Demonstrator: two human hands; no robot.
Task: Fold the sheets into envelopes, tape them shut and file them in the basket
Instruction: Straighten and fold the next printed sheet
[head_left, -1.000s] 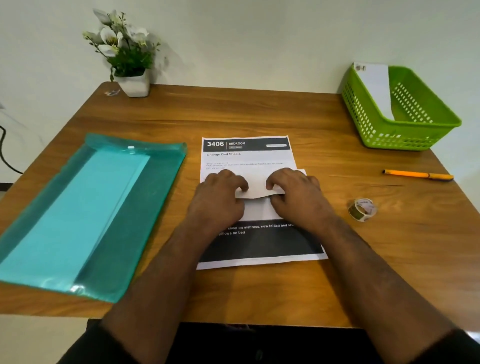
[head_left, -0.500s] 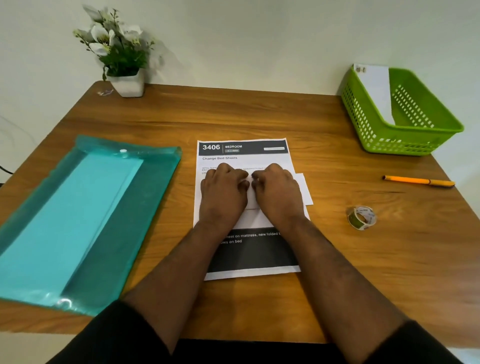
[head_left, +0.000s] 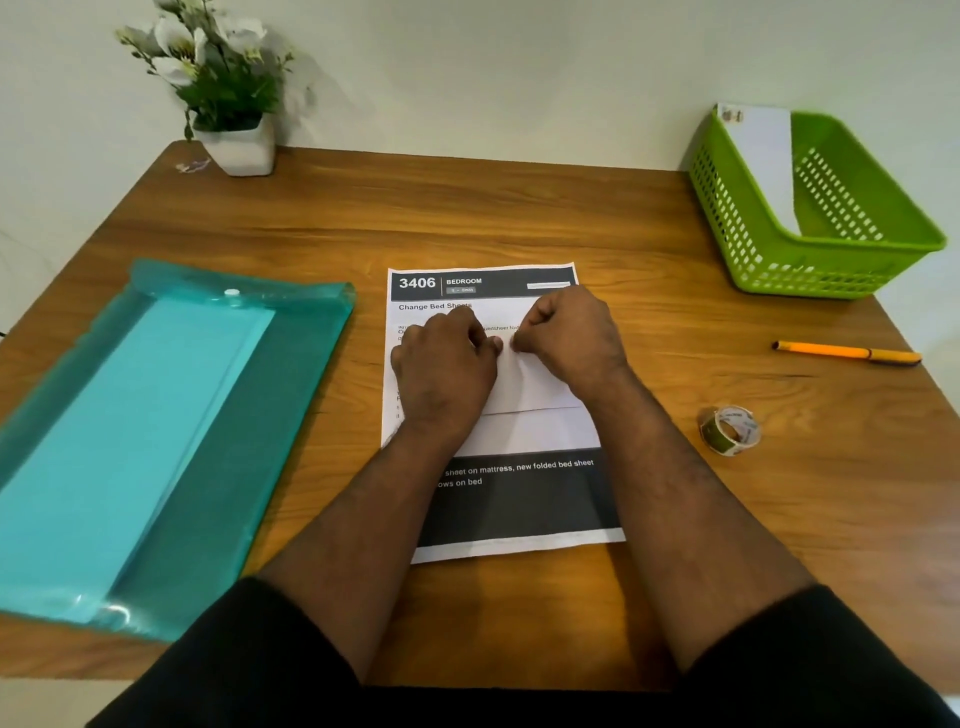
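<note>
A printed sheet (head_left: 519, 499) headed "3406 BEDROOM" lies flat in the middle of the wooden table. On its upper half sits a smaller white folded paper (head_left: 535, 389). My left hand (head_left: 447, 369) and my right hand (head_left: 571, 338) are on that paper with fingers curled, and their fingertips meet at its top edge, where they pinch it. A green basket (head_left: 831, 270) stands at the far right with one white envelope (head_left: 761, 156) leaning inside. A tape roll (head_left: 730, 430) lies to the right of the sheet.
A teal plastic folder (head_left: 291, 395) with light sheets inside covers the left side of the table. An orange pen (head_left: 847, 353) lies right of the sheet, beyond the tape. A potted plant (head_left: 234, 104) stands at the back left corner.
Both hands have slid up the printed sheet from its middle to its upper part and drawn together. The white folded paper has moved with them.
</note>
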